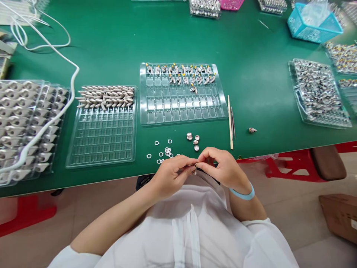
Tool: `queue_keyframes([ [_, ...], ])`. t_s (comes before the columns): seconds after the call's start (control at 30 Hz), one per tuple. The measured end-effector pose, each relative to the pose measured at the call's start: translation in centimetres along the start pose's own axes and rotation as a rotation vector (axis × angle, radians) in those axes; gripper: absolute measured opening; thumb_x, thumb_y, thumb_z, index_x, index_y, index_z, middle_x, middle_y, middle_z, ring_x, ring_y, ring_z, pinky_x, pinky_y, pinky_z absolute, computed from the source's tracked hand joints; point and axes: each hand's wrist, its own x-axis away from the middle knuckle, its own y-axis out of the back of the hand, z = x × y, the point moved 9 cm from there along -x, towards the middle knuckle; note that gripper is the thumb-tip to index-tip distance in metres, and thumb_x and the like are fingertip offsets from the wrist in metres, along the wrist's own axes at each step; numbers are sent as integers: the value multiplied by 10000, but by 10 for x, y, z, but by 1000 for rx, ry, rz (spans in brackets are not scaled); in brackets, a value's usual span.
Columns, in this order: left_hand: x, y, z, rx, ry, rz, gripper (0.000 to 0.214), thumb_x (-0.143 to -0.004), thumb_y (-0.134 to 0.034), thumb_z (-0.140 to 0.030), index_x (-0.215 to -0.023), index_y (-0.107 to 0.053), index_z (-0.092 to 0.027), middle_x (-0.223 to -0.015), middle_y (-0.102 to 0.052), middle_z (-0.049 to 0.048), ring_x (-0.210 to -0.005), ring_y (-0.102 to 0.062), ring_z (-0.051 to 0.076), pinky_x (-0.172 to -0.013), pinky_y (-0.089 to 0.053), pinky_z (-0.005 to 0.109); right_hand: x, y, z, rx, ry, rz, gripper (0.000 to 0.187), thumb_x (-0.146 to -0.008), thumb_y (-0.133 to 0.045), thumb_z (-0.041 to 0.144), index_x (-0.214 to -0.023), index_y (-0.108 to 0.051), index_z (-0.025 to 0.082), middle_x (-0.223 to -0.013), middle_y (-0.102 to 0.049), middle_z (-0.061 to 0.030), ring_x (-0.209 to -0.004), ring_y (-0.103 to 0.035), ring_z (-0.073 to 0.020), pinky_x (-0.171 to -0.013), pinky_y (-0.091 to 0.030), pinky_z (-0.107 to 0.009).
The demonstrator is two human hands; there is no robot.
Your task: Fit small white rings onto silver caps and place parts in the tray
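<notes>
At the table's front edge my left hand and my right hand meet fingertip to fingertip, both pinched. Between them is a small part, mostly covered by the fingers, so its kind does not show. Just beyond lie several small beige oval caps. Thin white rings with tabs are scattered near my left hand. A clear tray behind them holds small curved parts with yellow bits in its back rows. Right of it lie a wooden stick and tweezers. One loose earbud-like piece rests farther right.
On the left stand a tray of stemmed beige parts and stacked trays of larger shells, crossed by a white cable. At right are a filled tray and a blue basket. Red stools stand below the edge.
</notes>
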Motion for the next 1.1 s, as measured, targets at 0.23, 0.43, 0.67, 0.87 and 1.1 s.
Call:
queue_keyframes([
  [0.23, 0, 0, -10, -27, -95, 2, 248, -883, -504, -141, -1051, -675, -205, -785, -706, 48, -722, -629, 146, -683, -500, 258, -1, -1, 2, -3, -4, 34, 35, -814, -614, 213, -784, -606, 197, -720, -626, 20, -602, -541, -90, -511, -429, -199],
  [0.43, 1, 0, -10, -12, -107, -8, 225, -886, -505, -184, -1028, -680, -182, -805, -711, 70, -737, -629, 158, -680, -505, 272, 1, -2, 4, 67, 41, -6, 29, -811, -593, 178, -786, -597, 190, -722, -605, 13, -617, -538, -100, -521, -417, -214],
  [0.67, 1, -2, 14, 314, 217, -21, 184, -852, -578, -256, -946, -700, -155, -785, -692, 65, -694, -642, 153, -658, -546, 267, 1, 0, 5, -43, 65, -81, 62, -851, -564, 192, -821, -619, 191, -774, -607, -8, -653, -534, -108, -566, -443, -232],
  [0.87, -1, 6, 21, 502, 340, -171, 142, -780, -630, -235, -856, -694, -133, -672, -664, 29, -580, -622, 123, -596, -546, 243, 12, -5, -6, -223, 55, -263, 115, -875, -537, 211, -938, -634, 206, -888, -620, -35, -758, -593, -129, -628, -501, -243],
  [1.1, 3, 12, 30, 395, 335, -199, 135, -792, -618, -245, -848, -675, -135, -648, -668, 17, -540, -614, 117, -541, -530, 216, 1, 22, 35, -109, 204, -346, 129, -860, -536, 180, -950, -624, 208, -882, -642, -46, -793, -612, -148, -685, -533, -286],
])
